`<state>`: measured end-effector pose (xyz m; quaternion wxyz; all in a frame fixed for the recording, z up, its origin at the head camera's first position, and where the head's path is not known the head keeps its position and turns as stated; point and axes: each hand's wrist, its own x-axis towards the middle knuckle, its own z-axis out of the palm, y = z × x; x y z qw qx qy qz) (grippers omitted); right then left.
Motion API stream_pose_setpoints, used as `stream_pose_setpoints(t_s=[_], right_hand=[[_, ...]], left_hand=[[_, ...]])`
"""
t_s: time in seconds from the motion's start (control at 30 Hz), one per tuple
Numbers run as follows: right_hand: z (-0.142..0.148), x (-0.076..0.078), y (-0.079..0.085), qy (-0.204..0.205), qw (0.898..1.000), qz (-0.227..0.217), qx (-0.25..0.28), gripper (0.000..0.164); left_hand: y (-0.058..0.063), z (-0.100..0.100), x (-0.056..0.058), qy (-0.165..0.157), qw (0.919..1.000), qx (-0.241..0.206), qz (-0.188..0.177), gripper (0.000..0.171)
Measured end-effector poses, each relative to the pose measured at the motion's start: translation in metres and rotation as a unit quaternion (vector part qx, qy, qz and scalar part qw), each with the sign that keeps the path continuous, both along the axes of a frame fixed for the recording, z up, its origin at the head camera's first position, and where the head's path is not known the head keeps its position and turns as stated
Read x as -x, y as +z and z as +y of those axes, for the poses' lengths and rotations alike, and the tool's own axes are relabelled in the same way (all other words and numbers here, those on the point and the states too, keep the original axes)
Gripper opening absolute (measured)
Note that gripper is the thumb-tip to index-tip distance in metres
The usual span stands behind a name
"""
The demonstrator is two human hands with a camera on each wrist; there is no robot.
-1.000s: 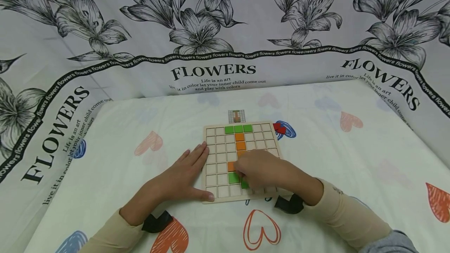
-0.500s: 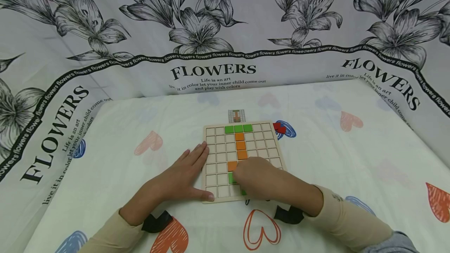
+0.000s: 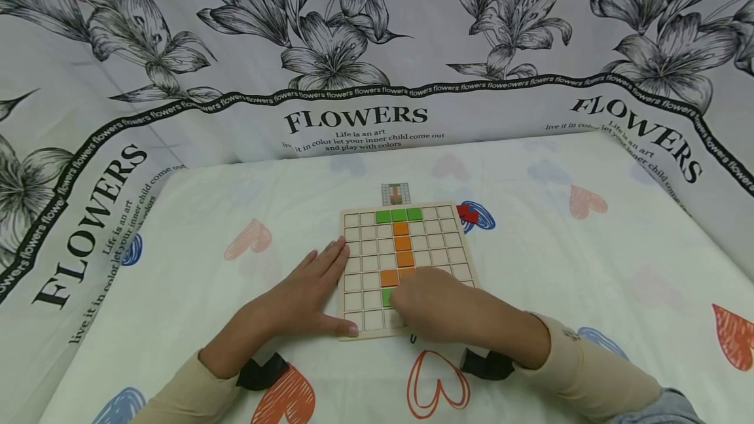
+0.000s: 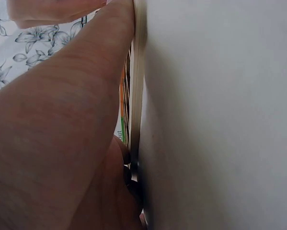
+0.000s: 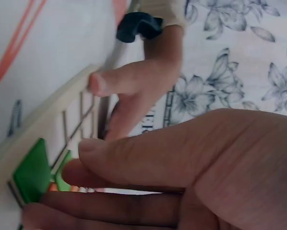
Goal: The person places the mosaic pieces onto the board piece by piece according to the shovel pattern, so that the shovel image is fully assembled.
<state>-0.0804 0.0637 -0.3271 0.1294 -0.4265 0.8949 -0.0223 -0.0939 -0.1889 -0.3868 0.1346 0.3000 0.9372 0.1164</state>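
A wooden grid board [image 3: 365, 326] lies on the cloth. Green tiles [image 3: 399, 215] fill part of its far row, with orange tiles [image 3: 402, 243] running down below them. My left hand [image 3: 303, 296] lies along the board's left side, fingertips at the edge and thumb at the near corner. Over the near middle of the board is my right hand [image 3: 436, 303], hiding several cells. In the right wrist view, this hand's thumb and fingers reach forward and its fingertips touch a slightly tilted green tile [image 5: 30, 172] near the front edge. Another green tile [image 5: 63, 168] shows behind the index fingertip.
Behind the board lies a small pattern card [image 3: 395, 194] with a printed grid. A few red tiles [image 3: 468, 214] sit at the board's far right corner. A flower-printed cloth [image 3: 365, 51] hangs as a backdrop behind the heart-patterned sheet [image 3: 518, 241].
My right hand has shifted slightly toward the near edge and now covers the near green tile. An orange tile at its knuckles has come into sight. My left hand has stayed put.
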Motion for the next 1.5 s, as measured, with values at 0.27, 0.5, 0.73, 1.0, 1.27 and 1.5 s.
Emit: stream_pose_setpoints(t_s=[0.27, 0.5, 0.73, 1.0, 1.27, 1.5], right_hand=[[0.03, 0.039, 0.013, -0.038, 0.988, -0.13, 0.071, 0.009], [0.08, 0.102, 0.008, -0.151, 0.982, -0.08, 0.085, 0.01], [0.108, 0.132, -0.011, -0.23, 0.969, -0.051, 0.068, 0.023], [0.104, 0.136, -0.021, -0.241, 0.968, -0.04, 0.053, 0.017], [0.104, 0.134, -0.022, -0.238, 0.969, -0.039, 0.049, 0.02], [0.104, 0.134, -0.021, -0.258, 0.963, -0.063, 0.045, 0.014]], left_hand=[[-0.001, -0.001, 0.0, -0.002, 1.0, -0.003, 0.003, 0.131], [0.0, -0.002, -0.001, -0.003, 1.0, -0.008, 0.001, 0.13], [0.0, -0.003, -0.001, -0.004, 1.0, -0.008, 0.004, 0.13], [-0.001, -0.003, -0.001, -0.003, 1.0, -0.008, 0.002, 0.13], [-0.002, -0.002, 0.0, -0.002, 1.0, -0.002, 0.001, 0.13], [-0.001, -0.002, -0.001, -0.001, 1.0, -0.001, 0.0, 0.13]])
